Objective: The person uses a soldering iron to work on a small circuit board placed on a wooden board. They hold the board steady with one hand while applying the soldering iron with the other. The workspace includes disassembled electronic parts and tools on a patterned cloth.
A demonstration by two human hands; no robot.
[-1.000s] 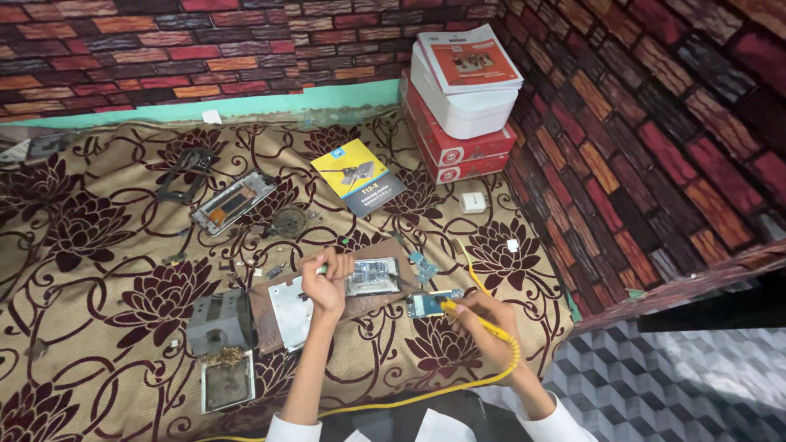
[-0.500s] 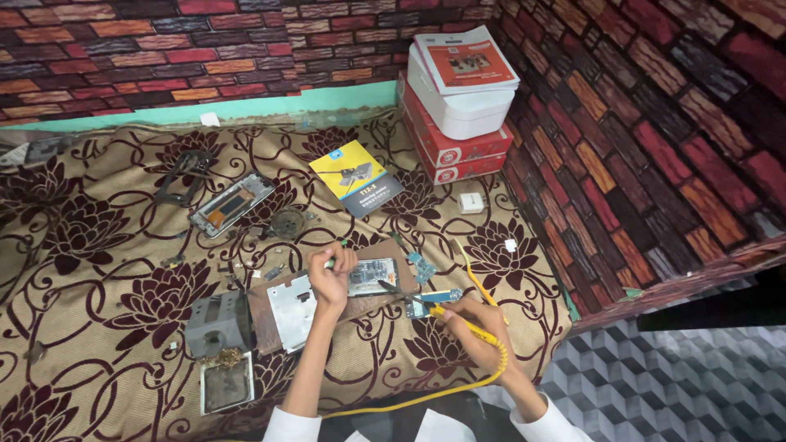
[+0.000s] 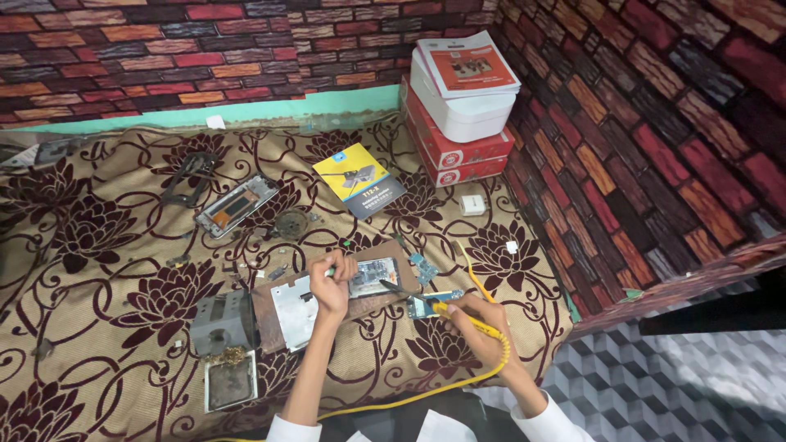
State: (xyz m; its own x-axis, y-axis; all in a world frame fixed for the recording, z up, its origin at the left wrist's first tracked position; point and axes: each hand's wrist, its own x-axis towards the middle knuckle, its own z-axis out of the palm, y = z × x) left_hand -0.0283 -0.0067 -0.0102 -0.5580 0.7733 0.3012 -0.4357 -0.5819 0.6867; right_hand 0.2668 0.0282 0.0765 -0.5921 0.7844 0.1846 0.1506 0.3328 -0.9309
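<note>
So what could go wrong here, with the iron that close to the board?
1. The right hand holds the soldering iron with its tip near the left hand; a slip could burn the fingers.
2. The work sits on a patterned cloth; a hot tip touching it could scorch it.
3. The yellow cord loops beside the wrist and could snag, jerking the tip off the board.
</note>
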